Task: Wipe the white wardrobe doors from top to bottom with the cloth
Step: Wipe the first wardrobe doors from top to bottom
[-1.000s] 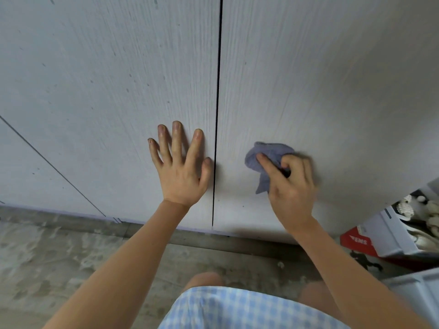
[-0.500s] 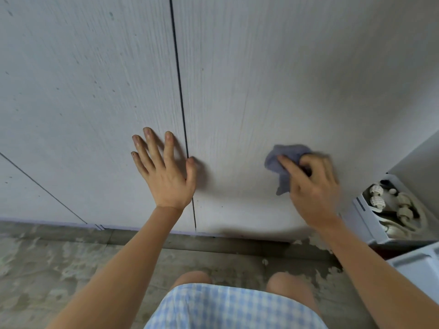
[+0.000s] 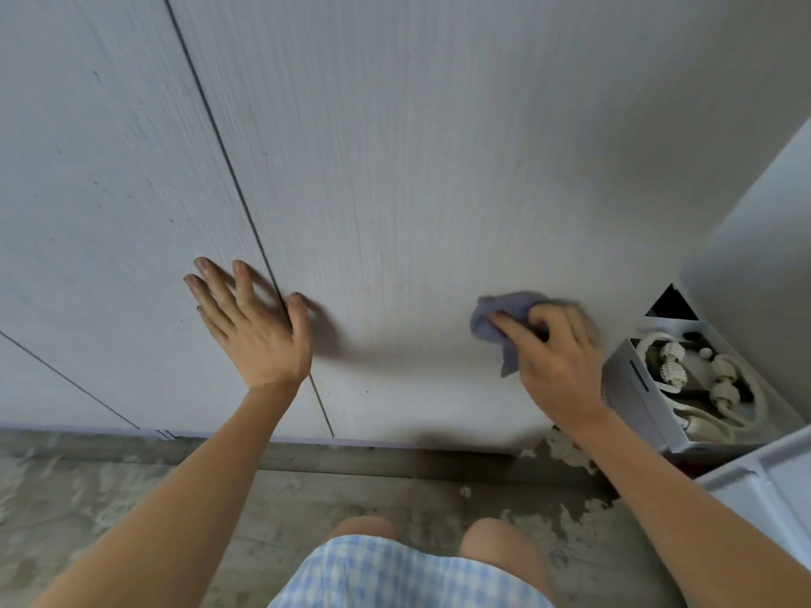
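- Head view: right hand [image 3: 559, 366] grips the cloth [image 3: 504, 320], fingers curled round it, and presses it on the right wardrobe door [image 3: 439, 168], low on the door, near its bottom edge.
- Cloth sticks out to the left of the knuckles & a small tail hangs down under the index finger; rest is hidden under the palm.
- Cloth: blue-grey, crumpled in a bunch, a bit blurred.
- Left hand [image 3: 252, 326] lies flat w/ straight, spread fingers on the left wardrobe door [image 3: 109, 190]; thumb reaches over the dark gap between the 2 doors, touching the right one. Holds nothing.
- Hands are well apart; cloth is only at the right one.
- Doors: white w/ fine vertical grain, some small dark specks on the left one.
- White box [image 3: 636, 388] stands open on the floor at right, just beside the right hand; inside lie cream-coloured roller things w/ curved handles [image 3: 719, 388]; what exactly, cannot tell.
- Lower right corner: part of a white container [image 3: 772, 489], contents not visible.
- Floor [image 3: 87, 498] is grey, patchy. Below: two knees & a blue-white checked garment [image 3: 395, 577].
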Available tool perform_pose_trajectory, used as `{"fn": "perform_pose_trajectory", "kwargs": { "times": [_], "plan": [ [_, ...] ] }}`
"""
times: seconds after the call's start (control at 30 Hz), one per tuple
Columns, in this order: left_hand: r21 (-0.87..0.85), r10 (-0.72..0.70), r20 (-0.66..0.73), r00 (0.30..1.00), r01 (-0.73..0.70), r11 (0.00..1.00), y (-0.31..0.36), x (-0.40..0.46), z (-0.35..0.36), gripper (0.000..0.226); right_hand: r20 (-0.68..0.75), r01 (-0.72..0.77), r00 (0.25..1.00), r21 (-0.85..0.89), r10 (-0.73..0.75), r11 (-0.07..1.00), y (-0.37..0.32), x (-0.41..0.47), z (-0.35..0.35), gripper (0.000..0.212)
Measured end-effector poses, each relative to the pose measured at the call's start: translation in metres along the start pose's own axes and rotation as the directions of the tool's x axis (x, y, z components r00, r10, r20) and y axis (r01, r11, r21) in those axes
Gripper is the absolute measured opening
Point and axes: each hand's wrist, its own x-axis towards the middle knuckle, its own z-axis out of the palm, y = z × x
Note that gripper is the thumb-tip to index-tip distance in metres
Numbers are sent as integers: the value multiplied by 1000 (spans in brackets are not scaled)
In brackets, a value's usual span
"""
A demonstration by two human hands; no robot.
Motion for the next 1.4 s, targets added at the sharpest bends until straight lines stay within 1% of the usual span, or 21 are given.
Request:
{"fn": "perform_pose_trajectory", "kwargs": {
  "times": [0.1,0.27,0.3,0.37,0.47,0.5,0.53,0.6,0.63,0.7,0.8,0.87,0.9,0.93,1.0,1.03,1.07,1.1,1.17,1.3,1.4],
  "plan": [
    [2,-21,-14,1000,21,1000,9,1,3,61,-110,-90,990,-7,89,996,16,12,-9,21],
    [42,-1,-41,999,3,999,12,2,6,65,-119,-100,989,-70,91,993,12,3,0,20],
    [47,0,-43,999,2,999,11,0,6,65,-95,-89,992,-70,82,994,9,-5,3,20],
    [48,-6,-51,999,9,999,8,-2,6,65,11,-62,998,-63,63,996,5,-31,9,27],
    [31,-26,-59,998,27,999,8,-3,9,64,199,-98,974,-69,110,993,1,-71,13,56],
    [26,-28,-61,998,29,999,8,-3,9,64,216,-136,966,-60,146,989,1,-75,13,59],
    [20,-26,-61,998,27,999,8,-3,10,64,191,-171,965,-53,178,984,1,-74,13,55],
    [11,-28,-60,998,29,1000,7,-3,12,64,88,-233,968,-40,235,972,2,-58,8,32],
    [5,-33,-56,998,34,999,7,-3,12,64,31,-264,964,-42,266,963,3,-47,3,26],
    [-7,-45,-55,997,44,999,7,-3,12,64,-88,-328,942,-29,325,944,9,-26,-4,25],
    [-31,-43,-49,998,41,999,8,-2,13,63,-191,-460,872,-4,451,888,13,-16,-9,36],
    [-28,-32,-38,999,31,999,6,-3,11,64,-186,-534,833,-19,522,845,6,-32,-1,36],
    [-20,-29,-32,999,28,999,6,-5,10,65,-149,-587,802,-19,578,810,2,-46,5,36],
    [-14,-27,-28,999,26,1000,5,-5,10,65,-80,-663,747,-7,660,749,-4,-62,12,38],
    [-15,-28,-29,999,27,1000,4,-6,9,64,118,-818,573,8,811,576,-13,-90,20,40],
    [-19,-31,-34,999,30,999,3,-5,10,64,195,-864,492,-8,848,503,-16,-100,21,37],
    [-23,-32,-41,999,31,999,2,-5,10,64,238,-885,444,-33,864,464,-18,-108,22,33],
    [-23,-32,-48,998,30,999,1,-5,12,64,249,-890,429,-48,868,453,-19,-111,23,30],
    [-17,-21,-68,997,19,1000,0,-4,14,64,188,-877,467,-27,864,480,-16,-102,20,28],
    [-12,-23,-90,996,22,1000,0,-1,19,65,-96,-745,661,39,744,666,3,-52,5,30],
    [-11,-13,-83,996,13,1000,2,0,18,65,-259,-659,714,64,650,749,16,-17,-8,32]
  ]
}}
